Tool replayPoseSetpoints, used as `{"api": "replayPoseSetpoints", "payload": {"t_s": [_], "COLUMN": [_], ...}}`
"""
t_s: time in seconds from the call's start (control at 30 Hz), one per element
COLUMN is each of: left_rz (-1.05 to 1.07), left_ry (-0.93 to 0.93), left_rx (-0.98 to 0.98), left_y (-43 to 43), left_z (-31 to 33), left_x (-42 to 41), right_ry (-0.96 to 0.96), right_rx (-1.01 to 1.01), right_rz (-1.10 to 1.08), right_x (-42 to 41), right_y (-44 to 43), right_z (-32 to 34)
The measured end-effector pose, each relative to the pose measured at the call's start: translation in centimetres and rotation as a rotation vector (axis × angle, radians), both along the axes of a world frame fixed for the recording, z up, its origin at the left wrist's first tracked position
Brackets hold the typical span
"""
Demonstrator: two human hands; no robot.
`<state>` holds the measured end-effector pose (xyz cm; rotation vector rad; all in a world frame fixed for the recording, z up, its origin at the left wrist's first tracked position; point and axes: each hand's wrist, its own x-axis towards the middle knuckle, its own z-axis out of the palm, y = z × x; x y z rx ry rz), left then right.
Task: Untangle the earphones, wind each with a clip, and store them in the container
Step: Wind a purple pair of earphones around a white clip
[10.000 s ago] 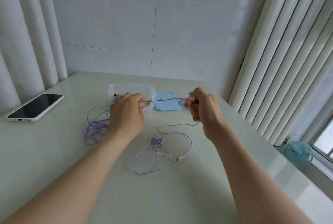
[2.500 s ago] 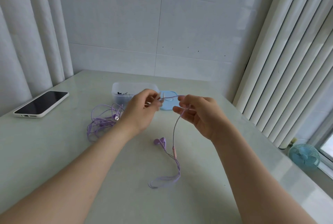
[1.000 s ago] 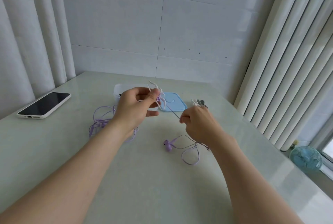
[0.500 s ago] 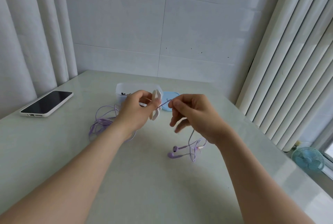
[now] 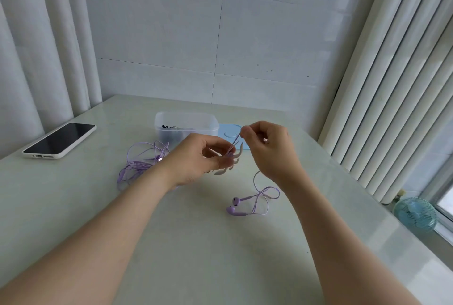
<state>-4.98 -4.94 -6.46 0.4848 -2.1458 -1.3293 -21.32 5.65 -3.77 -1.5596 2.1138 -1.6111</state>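
Light, limp, kink-prone: cord [image 5: 234, 142] pinched taut in right grip [image 5: 267, 147], running down to white clip [image 5: 230, 169] clasped in left grip [image 5: 199, 157]. Trails off to buds [image 5: 232, 206] lying on bench [image 5: 196, 243]. Best pinched close to clip, gently tensioned.

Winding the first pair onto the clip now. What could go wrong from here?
1. The cable below the right hand crosses itself beside the earbuds. Pulling it in may tighten that crossing into a knot.
2. The left hand seems to hold the clip with just thumb and fingertips, so cable tension might twist it loose.
3. The tangled second pair lies close by the left wrist and could get snagged.
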Motion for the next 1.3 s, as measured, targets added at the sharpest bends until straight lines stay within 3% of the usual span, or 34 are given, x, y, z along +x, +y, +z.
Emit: {"api": "replayPoseSetpoints", "payload": {"t_s": [0.07,0.2,0.4,0.73,1.07,1.2,1.3], "left_rz": [-0.049,-0.046,0.027,0.085,0.014,0.019,0.020], "left_ry": [0.038,0.106,-0.021,0.123,0.026,0.164,0.299], "left_rx": [0.053,0.091,0.001,0.202,0.078,0.192,0.353], "left_y": [0.2,0.5,0.4,0.3,0.0,0.3,0.7], "left_z": [0.2,0.4,0.3,0.3,0.1,0.2,0.4], "left_x": [0.1,-0.2,-0.1,-0.9,-0.6,-1.0,-1.3], "right_ry": [0.078,0.061,0.137,0.025,0.011,0.002,0.114], "right_rx": [0.015,-0.017,-0.203,-0.287,-0.130,0.034,0.159], "right_rz": [-0.102,-0.168,-0.125,-0.202,-0.197,-0.195,-0.152], "right_x": [-0.5,-1.1,-0.2,-0.4,-0.8,-1.1,-0.6], "right_y": [-0.3,-0.2,-0.3,-0.9,-1.2,-0.8,-0.8], "right_z": [-0.3,-0.5,-0.4,-0.7,-1.2,-1.0,-1.3]}}
